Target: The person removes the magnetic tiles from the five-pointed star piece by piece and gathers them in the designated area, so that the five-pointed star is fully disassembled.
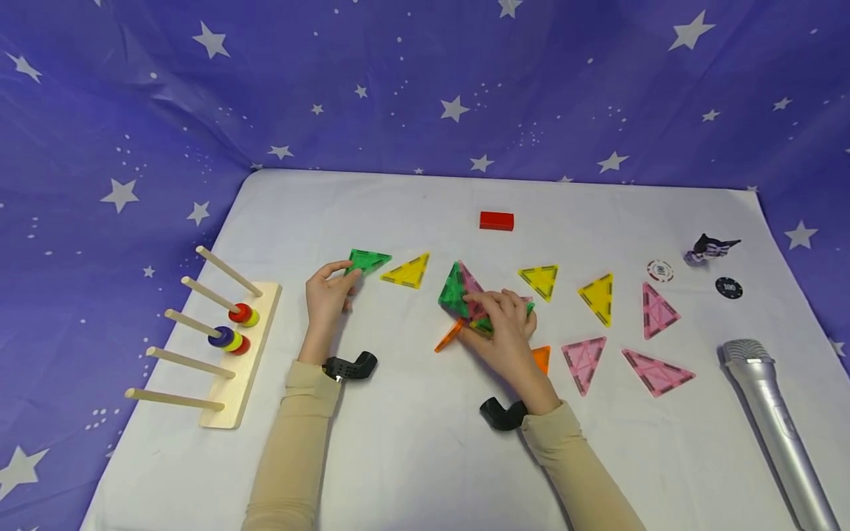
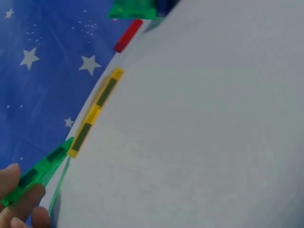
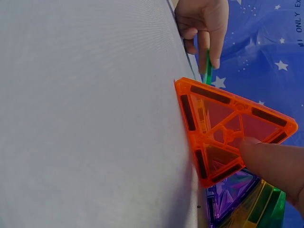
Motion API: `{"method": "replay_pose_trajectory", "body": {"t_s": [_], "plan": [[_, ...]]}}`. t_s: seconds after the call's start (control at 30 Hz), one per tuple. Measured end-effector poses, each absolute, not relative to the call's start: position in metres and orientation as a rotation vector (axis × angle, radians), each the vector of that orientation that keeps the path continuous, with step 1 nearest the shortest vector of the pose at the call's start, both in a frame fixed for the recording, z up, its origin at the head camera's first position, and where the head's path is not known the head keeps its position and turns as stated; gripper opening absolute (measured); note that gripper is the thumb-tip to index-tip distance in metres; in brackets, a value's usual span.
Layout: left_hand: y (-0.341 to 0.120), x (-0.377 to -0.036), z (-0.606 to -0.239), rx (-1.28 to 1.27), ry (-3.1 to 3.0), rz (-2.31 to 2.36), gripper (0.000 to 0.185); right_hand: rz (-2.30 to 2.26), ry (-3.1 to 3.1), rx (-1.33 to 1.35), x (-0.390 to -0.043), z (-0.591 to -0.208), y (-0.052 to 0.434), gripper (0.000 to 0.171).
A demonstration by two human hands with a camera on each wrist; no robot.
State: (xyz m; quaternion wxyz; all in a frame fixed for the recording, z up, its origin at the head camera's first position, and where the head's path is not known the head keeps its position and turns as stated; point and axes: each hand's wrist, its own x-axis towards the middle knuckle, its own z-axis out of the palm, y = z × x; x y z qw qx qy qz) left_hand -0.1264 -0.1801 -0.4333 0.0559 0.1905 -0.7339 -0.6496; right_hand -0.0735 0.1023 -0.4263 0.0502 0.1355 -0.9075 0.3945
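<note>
A green triangular magnetic tile [image 1: 370, 259] is pinched between thumb and fingers of my left hand [image 1: 327, 295], one edge tilted off the cloth in the left wrist view. Just right of it lies a yellow triangular tile [image 1: 410, 273]. My right hand [image 1: 503, 332] grips a small standing structure of magnetic tiles [image 1: 454, 290] in green, pink and other colours, its fingers curled over the top. In the right wrist view, the thumb presses an orange triangular tile [image 3: 223, 128] on the near side. Purple and yellow tiles show behind it; the hand hides much of the structure.
Loose yellow tiles [image 1: 597, 299], pink tiles [image 1: 584, 363] and a partly covered orange tile [image 1: 542, 359] lie to the right. A wooden peg stand [image 1: 242, 369] is at left, a red block [image 1: 496, 221] behind, a silver microphone [image 1: 777, 420], chips [image 1: 729, 287] and a figurine [image 1: 709, 249] far right.
</note>
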Motion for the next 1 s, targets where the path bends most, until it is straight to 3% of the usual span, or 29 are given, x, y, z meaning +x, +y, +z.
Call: {"method": "replay_pose_trajectory", "body": {"t_s": [0.33,0.53,0.63,0.83,1.0], "plan": [[-0.171,-0.115,-0.427,0.451,-2.582,-1.229,0.036,1.199,-2.763,0.419,-0.072,-0.426,0.103,0.044],[-0.17,-0.102,-0.406,0.434,-2.599,-1.093,0.034,1.209,-2.773,0.423,-0.073,-0.426,0.102,0.045],[-0.166,-0.098,-0.398,0.188,-2.593,-1.195,0.032,1.22,-2.776,0.422,-0.073,-0.425,0.102,0.046],[-0.135,-0.086,-0.391,-0.577,-2.792,-1.334,0.045,1.199,-2.775,0.427,-0.074,-0.425,0.103,0.046],[-0.105,-0.079,-0.393,-0.875,-2.91,-1.15,0.043,1.199,-2.767,0.442,-0.073,-0.426,0.103,0.046]]}}
